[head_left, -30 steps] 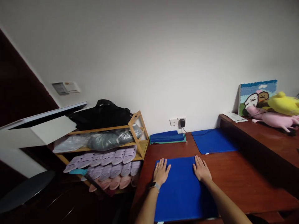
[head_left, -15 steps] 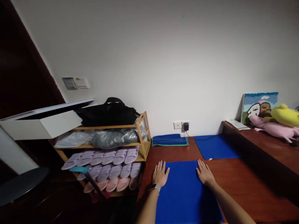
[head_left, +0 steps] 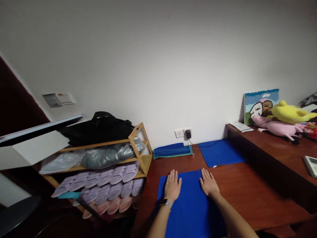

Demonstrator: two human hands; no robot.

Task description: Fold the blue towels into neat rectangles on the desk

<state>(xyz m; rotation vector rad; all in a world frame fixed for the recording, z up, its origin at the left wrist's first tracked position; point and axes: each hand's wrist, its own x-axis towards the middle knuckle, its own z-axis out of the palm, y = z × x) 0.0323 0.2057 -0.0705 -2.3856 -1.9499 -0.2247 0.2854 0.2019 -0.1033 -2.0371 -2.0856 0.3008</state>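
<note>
A flat blue cloth (head_left: 189,208) lies spread on the brown wooden table in front of me. My left hand (head_left: 172,186) rests palm down on its far left part, fingers stretched forward, a watch on the wrist. The cloth's far left corner shows just outside that hand. At the far right corner, my right hand (head_left: 209,183) lies flat with its fingers extended, on the cloth's edge. Beyond them are a folded blue cloth with a green border (head_left: 172,150) and another flat blue cloth (head_left: 220,152) with a small white tag.
To the left stands a wooden shoe rack (head_left: 142,160) with lilac and pink slippers, plastic-wrapped bundles and a black bag (head_left: 99,129). A plugged-in adapter (head_left: 188,134) trails a cable. On the raised right ledge sit a pink plush toy (head_left: 277,127), a yellow plush toy (head_left: 289,112) and a picture.
My left hand has slid inward to the right, uncovering the cloth's far left corner. The right hand stays at its corner. My view has turned right and tilted.
</note>
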